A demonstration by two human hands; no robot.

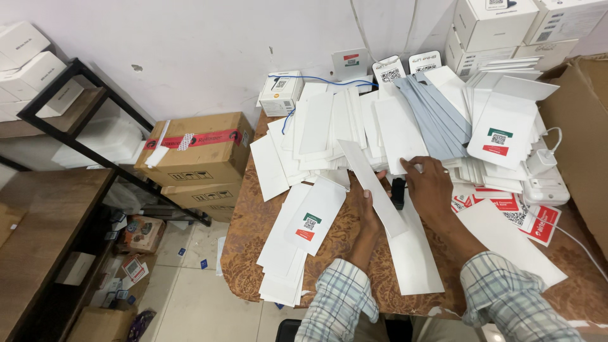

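Head view of a small table [253, 253] with a brown patterned cover, heaped with white card sleeves. The left hand [370, 206] holds a long white sleeve [373, 190] tilted across the table's middle; the sleeve hides most of the fingers, so whether they pinch or merely support it cannot be told. The right hand [430, 183] lies palm down on the fanned pile of white and grey-blue sleeves [405, 120], fingers pressed together and curled at the pile's edge, seemingly to steady it or draw off one piece. A second stack [297, 234], topped by a sleeve with a red-and-green label, lies at the left, apart from the heap, apparently a separate sorted lot. Cardboard cartons [199, 149] stand beside the table.
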